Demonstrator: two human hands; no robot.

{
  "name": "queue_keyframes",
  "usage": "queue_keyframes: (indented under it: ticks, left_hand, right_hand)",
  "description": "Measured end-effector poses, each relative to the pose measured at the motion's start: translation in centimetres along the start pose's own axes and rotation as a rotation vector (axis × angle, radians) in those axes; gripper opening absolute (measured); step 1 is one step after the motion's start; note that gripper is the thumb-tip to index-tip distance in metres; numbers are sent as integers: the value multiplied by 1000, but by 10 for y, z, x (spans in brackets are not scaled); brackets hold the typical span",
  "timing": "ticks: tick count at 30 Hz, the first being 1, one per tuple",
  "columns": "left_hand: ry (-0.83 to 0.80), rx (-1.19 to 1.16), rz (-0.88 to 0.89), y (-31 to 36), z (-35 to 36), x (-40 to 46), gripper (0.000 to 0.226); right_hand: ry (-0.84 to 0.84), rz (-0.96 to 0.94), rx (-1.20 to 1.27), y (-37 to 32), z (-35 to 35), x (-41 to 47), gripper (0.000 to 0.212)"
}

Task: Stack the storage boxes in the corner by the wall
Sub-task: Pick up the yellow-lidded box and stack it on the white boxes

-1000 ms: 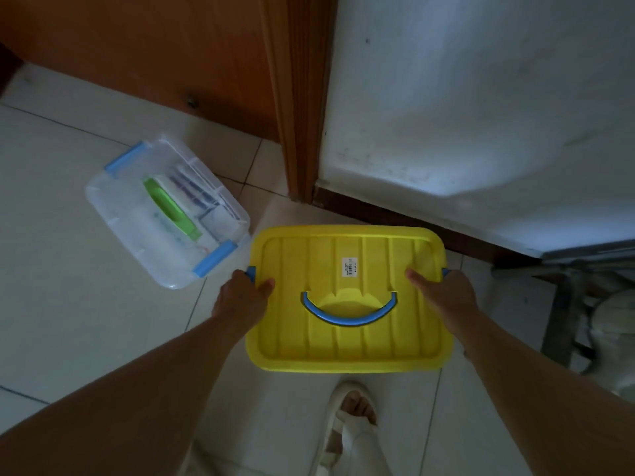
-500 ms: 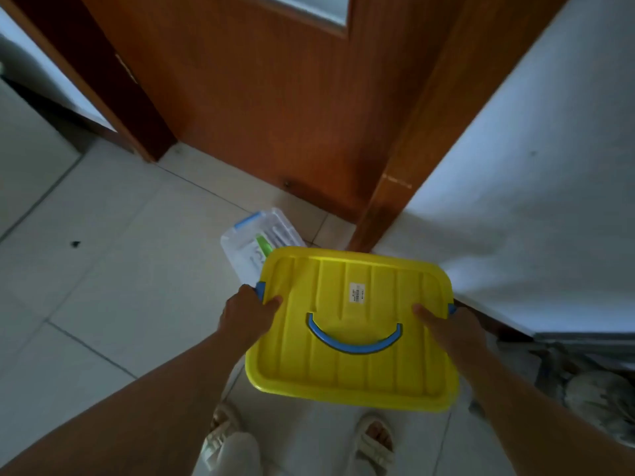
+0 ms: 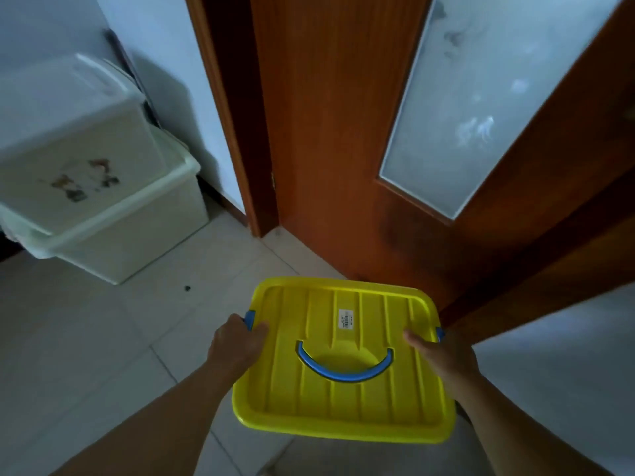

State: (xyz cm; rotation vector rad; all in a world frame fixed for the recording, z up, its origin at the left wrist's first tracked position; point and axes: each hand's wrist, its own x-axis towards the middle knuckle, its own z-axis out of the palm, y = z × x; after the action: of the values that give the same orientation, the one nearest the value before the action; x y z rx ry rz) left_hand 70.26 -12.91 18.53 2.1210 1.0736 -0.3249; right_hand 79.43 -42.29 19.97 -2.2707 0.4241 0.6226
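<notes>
I hold a yellow storage box (image 3: 347, 389) with a ribbed lid and a blue curved handle above the tiled floor, low in the middle of the view. My left hand (image 3: 237, 345) grips its left edge by the blue clip. My right hand (image 3: 443, 359) grips the right edge. At the upper left, two white storage boxes stand stacked in the corner by the wall: a smaller upper box (image 3: 72, 139) on a larger lower box (image 3: 137, 231).
A brown wooden door (image 3: 336, 139) with a frosted glass panel (image 3: 481, 97) stands open just behind the yellow box. Its frame (image 3: 226, 115) meets the white wall at the left. Pale floor tiles (image 3: 86, 355) stretch between me and the white stack.
The view has swung up and to the left as I lifted the yellow box. The clear box with blue clips has dropped out of sight, and the white stack has come into view.
</notes>
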Motion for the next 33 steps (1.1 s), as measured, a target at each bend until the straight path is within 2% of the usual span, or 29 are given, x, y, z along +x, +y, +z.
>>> queue_keyframes:
  ticks: [3, 7, 9, 13, 18, 22, 29, 33]
  left_hand:
    - [37, -50, -49, -2, -56, 4, 32]
    - [83, -97, -84, -6, -130, 13, 42]
    - [114, -112, -94, -7, -168, 16, 43]
    - [175, -146, -109, -10, -236, 25, 45]
    - [257, -172, -157, -17, -309, 39, 44]
    - [328, -228, -206, -21, -354, 58, 44]
    - [392, -276, -298, -13, -429, 100, 43]
    - [454, -322, -324, -9, -475, 126, 40]
  right_hand:
    - [-15, -27, 33, -61, 9, -12, 43]
    - [39, -70, -56, -148, 23, -30, 67]
    - [57, -121, -94, -191, 31, -43, 73]
    - [45, -204, -139, -267, 49, -61, 74]
    - [-10, -385, -195, -348, 75, -75, 55]
    - [-95, -442, -86, -406, 99, -70, 42]
    - [-244, -477, -32, -518, 145, -37, 64]
    - [-215, -588, -164, -590, 166, -29, 68]
